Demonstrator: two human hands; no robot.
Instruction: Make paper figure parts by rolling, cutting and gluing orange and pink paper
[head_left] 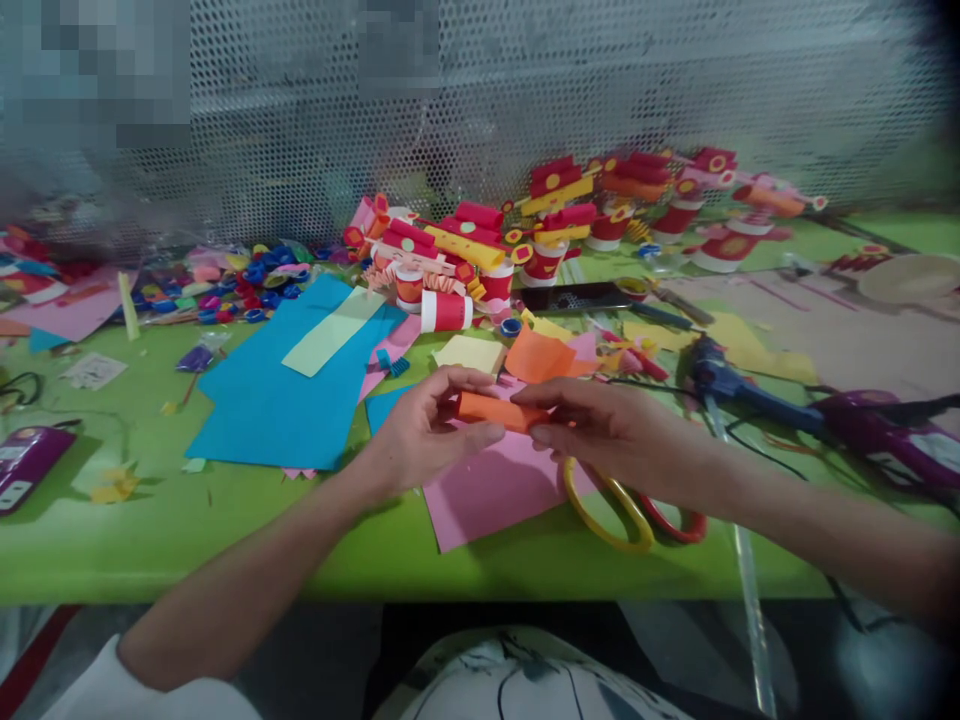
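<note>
An orange paper roll [499, 410] lies level between my two hands, above a pink sheet of paper [491, 490]. My left hand [435, 425] is closed on its left end, with thumb below and fingers above. At the other end, my right hand [600, 425] pinches the roll between thumb and fingertips. Scissors [611, 510] with one yellow and one red handle lie under my right hand, their blades hidden. Just beyond the roll are an orange paper piece [538, 353] and a pale yellow one [469, 355].
Blue sheets [277, 390] lie on the green table [247, 550] at left. A glue gun [780, 400] with a clear glue stick [746, 580] is at right. Red paper-cup models [551, 250] stand at the back, beside a heap of bottle caps [255, 275]. A tipped red cup [446, 311] lies in front.
</note>
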